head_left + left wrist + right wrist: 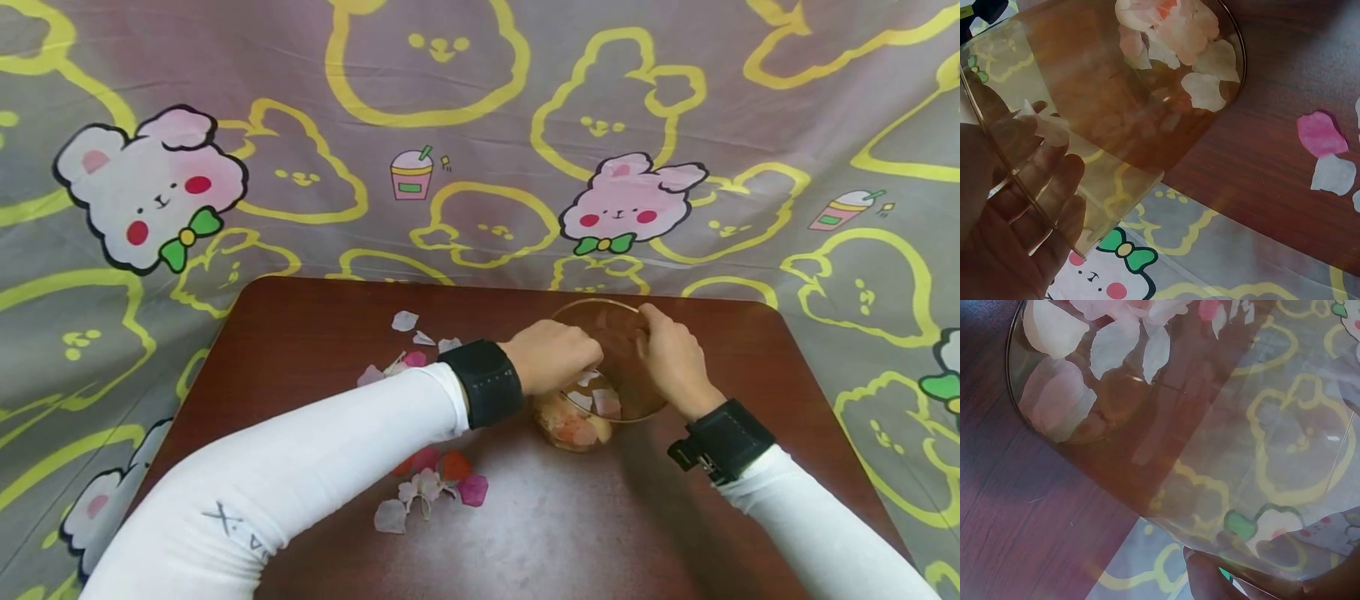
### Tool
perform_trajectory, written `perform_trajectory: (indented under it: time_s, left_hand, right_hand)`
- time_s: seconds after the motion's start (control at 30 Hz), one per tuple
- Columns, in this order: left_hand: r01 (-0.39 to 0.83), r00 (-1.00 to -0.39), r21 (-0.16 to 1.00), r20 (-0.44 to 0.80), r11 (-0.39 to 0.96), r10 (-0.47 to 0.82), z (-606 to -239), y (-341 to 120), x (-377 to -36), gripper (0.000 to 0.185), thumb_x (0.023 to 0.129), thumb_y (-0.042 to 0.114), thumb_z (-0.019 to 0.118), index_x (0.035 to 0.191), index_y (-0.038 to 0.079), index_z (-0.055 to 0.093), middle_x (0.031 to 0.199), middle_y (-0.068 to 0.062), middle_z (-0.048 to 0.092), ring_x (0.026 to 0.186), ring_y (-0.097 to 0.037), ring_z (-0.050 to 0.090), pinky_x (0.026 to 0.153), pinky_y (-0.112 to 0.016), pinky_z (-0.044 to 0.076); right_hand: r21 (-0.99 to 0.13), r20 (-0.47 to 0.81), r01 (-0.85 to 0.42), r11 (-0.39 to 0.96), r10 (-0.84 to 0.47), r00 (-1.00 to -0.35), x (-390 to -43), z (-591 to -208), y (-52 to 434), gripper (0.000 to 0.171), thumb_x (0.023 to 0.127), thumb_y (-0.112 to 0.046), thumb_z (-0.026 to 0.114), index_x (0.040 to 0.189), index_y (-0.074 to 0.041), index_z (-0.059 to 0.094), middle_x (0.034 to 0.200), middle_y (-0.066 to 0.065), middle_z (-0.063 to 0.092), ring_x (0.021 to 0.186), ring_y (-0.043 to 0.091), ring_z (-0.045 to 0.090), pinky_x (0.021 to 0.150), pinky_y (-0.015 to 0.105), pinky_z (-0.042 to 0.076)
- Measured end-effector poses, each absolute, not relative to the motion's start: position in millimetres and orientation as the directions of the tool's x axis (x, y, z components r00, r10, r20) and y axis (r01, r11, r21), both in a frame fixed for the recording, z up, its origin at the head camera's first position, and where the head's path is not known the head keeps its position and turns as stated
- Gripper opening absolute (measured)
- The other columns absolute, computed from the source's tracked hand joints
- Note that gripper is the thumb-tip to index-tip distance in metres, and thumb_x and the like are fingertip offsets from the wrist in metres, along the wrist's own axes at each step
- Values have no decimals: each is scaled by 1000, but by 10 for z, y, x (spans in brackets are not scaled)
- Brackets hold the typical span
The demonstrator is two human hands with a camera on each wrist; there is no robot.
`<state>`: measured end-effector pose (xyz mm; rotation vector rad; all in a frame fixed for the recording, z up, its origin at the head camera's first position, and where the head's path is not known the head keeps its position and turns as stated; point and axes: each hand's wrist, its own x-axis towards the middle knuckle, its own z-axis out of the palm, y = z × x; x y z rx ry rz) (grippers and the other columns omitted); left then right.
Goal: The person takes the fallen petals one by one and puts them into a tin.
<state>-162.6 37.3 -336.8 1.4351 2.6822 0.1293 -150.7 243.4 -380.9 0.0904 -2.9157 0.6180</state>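
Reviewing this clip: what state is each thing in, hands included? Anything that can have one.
Container: open, held at its rim
Inner petals: lying in the container's bottom
Pale petal: between the fingers, within the container
Table petals: loose, scattered in groups
Left hand: past the rim, pinching the pale petal
Right hand: gripping the rim
Wrist straps: worn, one per arm
Curtain: hanging, lightly creased

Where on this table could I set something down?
The brown wooden table is bare between the nearer pink, white and orange petals and the white right sleeve, and left of the farther petals. The round-rimmed amber glass vase, left hand and right hand crowd together.
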Motion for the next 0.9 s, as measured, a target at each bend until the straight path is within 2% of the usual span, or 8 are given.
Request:
perform_trajectory:
  time_s: [0.17,0.3,0.47,0.6,0.9]
  left_hand:
    - [813,-565,129,-59,567,823,-3384,365,-1628,9,97,20,65,97,17,73,88,3,72,84,-12,67,76,-33,53]
    - [811,-567,144,-48,567,822,-3387,344,-1637,9,97,24,66,96,17,71,89,3,71,86,-13,66,75,-32,52]
    - [819,-565,150,40,554,824,-3321,298,-1667,11,98,25,65,95,15,70,88,1,69,85,-14,63,74,-30,50]
    - [821,-567,150,112,550,816,-3219,213,-1703,12,99,22,63,95,14,70,89,0,69,84,-15,63,76,-32,52]
    - [761,-646,194,137,619,751,-3186,-248,-1726,11,99,23,63,98,16,71,91,2,68,84,-13,61,77,-32,52]
  right_hand:
    - [-400,163,-89,912,-25,-986,-1501,-3807,2432,11,98,-4,52,107,-3,57,73,15,58,57,28,53,48,34,34]
    - [-400,156,-86,912,-25,-987,-1507,-3820,2431,7,98,-5,52,104,-4,57,73,14,58,58,28,54,48,34,35]
    - [-395,170,-87,914,-20,-985,-1512,-3824,2432,5,98,-5,52,100,-5,57,73,14,58,59,30,55,49,35,35]
    - [-395,167,-83,915,-18,-986,-1513,-3825,2436,8,98,-5,52,103,-5,57,75,16,60,61,32,57,50,37,37]
    - [-385,182,-85,919,-14,-983,-1518,-3812,2437,11,97,-6,53,107,-5,58,78,20,64,63,37,61,48,41,40]
